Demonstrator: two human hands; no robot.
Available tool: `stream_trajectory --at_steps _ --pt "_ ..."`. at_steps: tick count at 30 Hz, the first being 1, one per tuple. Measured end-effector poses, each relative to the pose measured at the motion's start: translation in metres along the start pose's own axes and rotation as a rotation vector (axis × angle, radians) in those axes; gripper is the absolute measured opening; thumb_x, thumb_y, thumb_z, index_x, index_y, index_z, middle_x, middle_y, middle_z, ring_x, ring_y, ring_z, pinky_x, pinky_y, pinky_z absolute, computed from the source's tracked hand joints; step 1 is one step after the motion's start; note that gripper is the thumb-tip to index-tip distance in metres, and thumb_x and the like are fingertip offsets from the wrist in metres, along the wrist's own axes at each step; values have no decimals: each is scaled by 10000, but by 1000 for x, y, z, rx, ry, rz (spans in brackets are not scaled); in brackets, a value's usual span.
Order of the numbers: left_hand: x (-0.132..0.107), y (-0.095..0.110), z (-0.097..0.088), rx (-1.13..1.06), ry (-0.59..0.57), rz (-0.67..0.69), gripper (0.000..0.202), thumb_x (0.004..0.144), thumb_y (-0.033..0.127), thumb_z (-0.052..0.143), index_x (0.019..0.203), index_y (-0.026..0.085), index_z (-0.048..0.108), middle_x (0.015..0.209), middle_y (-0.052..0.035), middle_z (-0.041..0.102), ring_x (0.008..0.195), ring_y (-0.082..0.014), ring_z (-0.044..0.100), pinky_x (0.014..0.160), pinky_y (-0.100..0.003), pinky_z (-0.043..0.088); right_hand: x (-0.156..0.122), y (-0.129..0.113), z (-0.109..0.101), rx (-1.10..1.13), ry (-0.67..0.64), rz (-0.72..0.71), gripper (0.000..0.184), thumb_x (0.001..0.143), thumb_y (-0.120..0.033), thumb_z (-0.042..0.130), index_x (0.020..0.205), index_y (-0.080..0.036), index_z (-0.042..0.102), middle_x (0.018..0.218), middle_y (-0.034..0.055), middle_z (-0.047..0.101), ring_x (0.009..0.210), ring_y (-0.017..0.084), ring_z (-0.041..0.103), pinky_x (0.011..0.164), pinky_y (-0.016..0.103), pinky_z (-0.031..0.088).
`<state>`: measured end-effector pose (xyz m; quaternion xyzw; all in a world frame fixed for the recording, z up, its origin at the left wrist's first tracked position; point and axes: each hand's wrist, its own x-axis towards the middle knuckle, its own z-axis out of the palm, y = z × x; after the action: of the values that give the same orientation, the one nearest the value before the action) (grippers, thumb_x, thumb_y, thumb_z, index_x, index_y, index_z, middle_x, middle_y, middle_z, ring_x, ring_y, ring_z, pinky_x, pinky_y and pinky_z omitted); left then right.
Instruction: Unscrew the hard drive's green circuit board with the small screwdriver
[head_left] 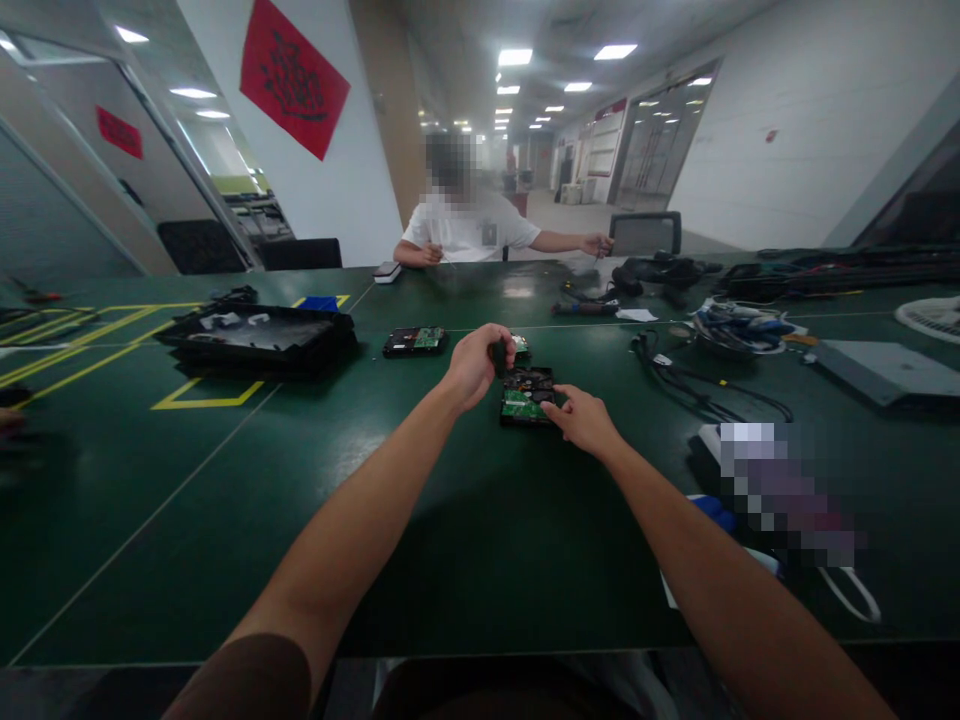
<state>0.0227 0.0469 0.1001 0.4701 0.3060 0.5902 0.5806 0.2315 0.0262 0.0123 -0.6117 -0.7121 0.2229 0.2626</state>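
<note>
A hard drive (527, 395) with a green circuit board facing up lies on the dark green table (300, 480) in front of me. My left hand (474, 363) is closed round a black tool handle (499, 355) held upright over the drive's far left corner. My right hand (583, 420) rests on the drive's near right edge, fingers curled, index finger pointing onto the board. A second hard drive (415, 341) lies further left. Another green board (520, 346) peeks out just behind my left hand.
A black tray (259, 340) with small white parts sits at the left inside yellow floor-style markings. Black cables (697, 385), a grey flat box (885, 368) and a fan (934, 318) lie at the right. Across the table a person in a white shirt (469, 228) works with both hands.
</note>
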Motion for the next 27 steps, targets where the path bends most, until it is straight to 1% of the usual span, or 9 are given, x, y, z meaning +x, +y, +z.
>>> stream_trajectory --at_steps 3,7,11,15,18,21,23,25,27 --pt "0 -5 3 -27 -4 -6 156 857 319 565 768 191 563 681 5 551 596 -112 526 582 -245 448 0 0 0 -8 -4 6 503 981 -432 648 1389 -143 593 677 -36 718 526 124 659 643 255 479" --pt "-2 -12 3 32 -35 52 302 863 443 695 782 202 531 702 29 540 583 -91 501 547 -228 401 0 -3 -1 -11 -7 24 491 978 -425 655 1384 -153 603 676 -35 716 524 124 658 630 254 478" --pt "-4 -17 1 47 -42 92 360 859 464 743 785 212 496 706 38 542 602 -91 516 563 -222 400 -1 -4 -1 7 -14 36 499 981 -424 654 1400 -160 592 690 -32 721 508 118 652 622 251 483" --pt "-3 -15 0 75 -16 91 378 863 440 750 735 205 484 711 33 540 649 -95 533 647 -230 455 -1 -4 0 3 -12 40 512 980 -431 657 1413 -167 585 700 -28 727 504 117 649 624 255 487" --pt "0 -9 -3 146 -17 98 373 842 435 768 702 192 523 735 24 551 690 -99 538 681 -226 464 -1 -3 0 3 -19 44 518 988 -435 643 1424 -164 577 693 -28 726 507 122 651 611 256 484" --pt "1 -3 -7 189 -92 59 325 822 440 774 729 180 603 775 6 590 713 -110 556 691 -240 478 -1 -3 -1 -5 -19 39 511 989 -429 641 1418 -158 578 676 -33 721 524 124 660 626 253 482" --pt "2 -1 -8 158 -127 24 284 814 423 771 773 176 637 789 -4 608 710 -119 571 683 -255 488 -1 -3 -2 -8 -22 30 504 987 -427 641 1406 -153 584 675 -35 721 532 125 665 640 253 483" --pt "3 -1 -9 108 -125 -10 251 819 403 749 801 179 638 767 -2 602 679 -122 571 657 -261 487 -1 -2 -2 -10 -24 22 505 989 -431 635 1404 -148 582 677 -36 723 540 127 670 656 254 488" --pt "4 -4 -8 78 -88 -28 239 843 403 706 797 189 610 712 11 571 626 -117 549 616 -257 469 0 -2 -2 -14 -20 16 522 989 -438 631 1413 -140 574 669 -37 720 550 131 677 671 255 492"
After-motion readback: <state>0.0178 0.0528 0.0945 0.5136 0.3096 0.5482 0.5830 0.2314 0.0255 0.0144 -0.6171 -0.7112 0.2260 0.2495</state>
